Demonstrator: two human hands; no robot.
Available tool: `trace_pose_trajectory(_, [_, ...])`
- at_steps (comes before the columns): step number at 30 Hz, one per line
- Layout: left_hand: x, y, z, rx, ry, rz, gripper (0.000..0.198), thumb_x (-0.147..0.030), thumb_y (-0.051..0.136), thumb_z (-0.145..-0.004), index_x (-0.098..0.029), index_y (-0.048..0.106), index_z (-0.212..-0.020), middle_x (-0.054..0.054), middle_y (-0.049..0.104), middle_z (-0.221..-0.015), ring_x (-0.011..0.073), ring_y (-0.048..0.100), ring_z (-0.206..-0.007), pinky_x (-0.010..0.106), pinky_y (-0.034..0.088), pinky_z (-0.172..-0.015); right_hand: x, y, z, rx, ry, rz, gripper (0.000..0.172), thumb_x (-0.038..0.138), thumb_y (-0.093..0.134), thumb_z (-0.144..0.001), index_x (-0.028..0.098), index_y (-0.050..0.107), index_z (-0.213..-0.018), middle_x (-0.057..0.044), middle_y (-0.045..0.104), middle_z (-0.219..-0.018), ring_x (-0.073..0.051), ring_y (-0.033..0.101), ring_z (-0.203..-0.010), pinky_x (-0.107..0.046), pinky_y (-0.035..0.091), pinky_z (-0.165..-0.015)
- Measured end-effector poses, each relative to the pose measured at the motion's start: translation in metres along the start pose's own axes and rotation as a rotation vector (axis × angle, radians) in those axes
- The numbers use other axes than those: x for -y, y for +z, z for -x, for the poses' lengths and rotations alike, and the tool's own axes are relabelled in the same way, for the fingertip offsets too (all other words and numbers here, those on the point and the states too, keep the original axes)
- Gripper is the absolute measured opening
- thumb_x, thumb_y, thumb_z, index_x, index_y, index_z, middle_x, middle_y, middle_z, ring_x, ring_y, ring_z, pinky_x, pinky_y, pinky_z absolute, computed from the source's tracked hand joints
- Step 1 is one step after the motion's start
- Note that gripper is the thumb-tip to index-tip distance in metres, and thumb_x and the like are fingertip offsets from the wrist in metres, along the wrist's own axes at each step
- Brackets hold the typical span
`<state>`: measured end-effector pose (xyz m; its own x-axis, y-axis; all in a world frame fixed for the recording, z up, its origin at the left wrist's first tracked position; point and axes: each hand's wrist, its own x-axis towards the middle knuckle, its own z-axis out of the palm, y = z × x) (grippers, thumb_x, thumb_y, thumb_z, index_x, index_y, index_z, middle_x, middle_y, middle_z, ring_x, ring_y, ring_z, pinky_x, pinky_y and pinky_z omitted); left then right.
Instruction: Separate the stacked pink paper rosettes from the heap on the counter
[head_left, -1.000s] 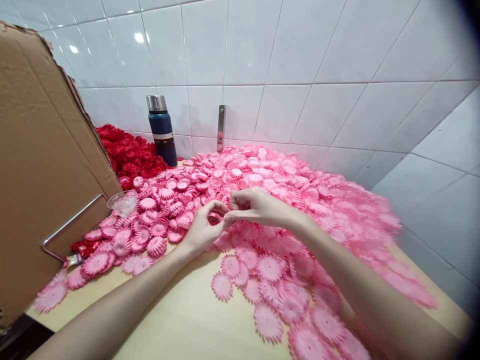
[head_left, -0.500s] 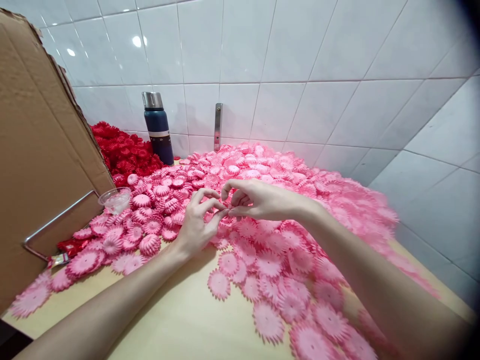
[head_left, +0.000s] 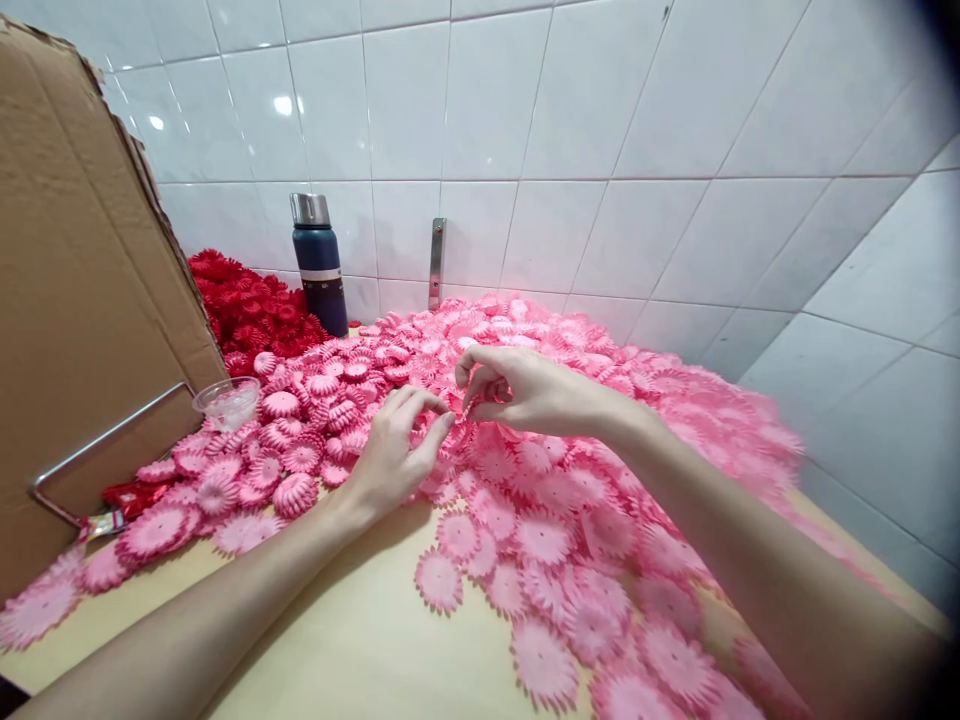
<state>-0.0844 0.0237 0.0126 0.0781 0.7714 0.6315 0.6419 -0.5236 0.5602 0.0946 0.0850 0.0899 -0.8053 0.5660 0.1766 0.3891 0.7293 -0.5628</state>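
Over the front of a large pink heap, my two hands are held close together with a small gap between their fingertips. My left hand (head_left: 401,445) pinches thumb against fingers; anything between them is too small to make out. My right hand (head_left: 525,390) has its fingers curled in toward the thumb, and what it may hold is hidden. Flat pink flower-shaped pieces (head_left: 541,537) with notched edges and a centre hole spread below and right of my hands. To the left lie thicker, curled pink flower pieces (head_left: 294,494).
A cardboard box (head_left: 90,300) with a metal wire handle (head_left: 112,440) stands at left. Near it are a clear plastic cup (head_left: 229,405), a red wrapper (head_left: 135,497), red flower pieces (head_left: 251,305) and a blue bottle (head_left: 320,270). White tiles (head_left: 562,100) rise behind the table (head_left: 352,620).
My hands have drawn slightly apart at the fingertips. My right hand's fingers have curled in more, and the left fingers have closed together. The view has shifted slightly.
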Motion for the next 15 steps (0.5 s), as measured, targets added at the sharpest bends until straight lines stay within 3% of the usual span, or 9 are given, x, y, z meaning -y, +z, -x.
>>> trace_pose_trajectory(8, [-0.0018,0.0036,0.0009,-0.010,-0.137,0.161,0.018,-0.036,0.062,-0.085,-0.018,0.061,-0.089,0.005,0.067,-0.088,0.0186,0.062,-0.079,0.032,0.050,-0.069,-0.0014,0.0020,-0.0014,0.032,0.019,-0.043,0.015,0.015,0.058,-0.083,0.019,0.052,-0.096,-0.007,0.069,-0.091,-0.018,0.066,-0.079,-0.029,0.052,-0.061])
trace_pose_trajectory(11, [-0.0008,0.0055,0.0012,-0.033,-0.212,0.269,0.020,-0.032,0.063,-0.084,-0.018,0.057,-0.097,0.006,0.064,-0.092,0.0178,0.063,-0.081,0.030,0.052,-0.067,-0.0023,0.0000,-0.0012,0.071,0.004,-0.114,0.016,0.018,0.059,-0.083,0.020,0.051,-0.097,-0.006,0.069,-0.094,-0.017,0.066,-0.081,-0.030,0.054,-0.064])
trace_pose_trajectory(15, [-0.0029,0.0070,0.0036,-0.031,-0.180,0.370,0.017,-0.023,0.060,-0.087,-0.020,0.054,-0.102,0.005,0.062,-0.096,0.0167,0.063,-0.084,0.031,0.053,-0.074,-0.0016,-0.0014,-0.0018,0.053,0.003,-0.025,0.025,0.023,0.067,-0.078,0.020,0.054,-0.099,-0.005,0.070,-0.092,-0.017,0.065,-0.082,-0.030,0.052,-0.067])
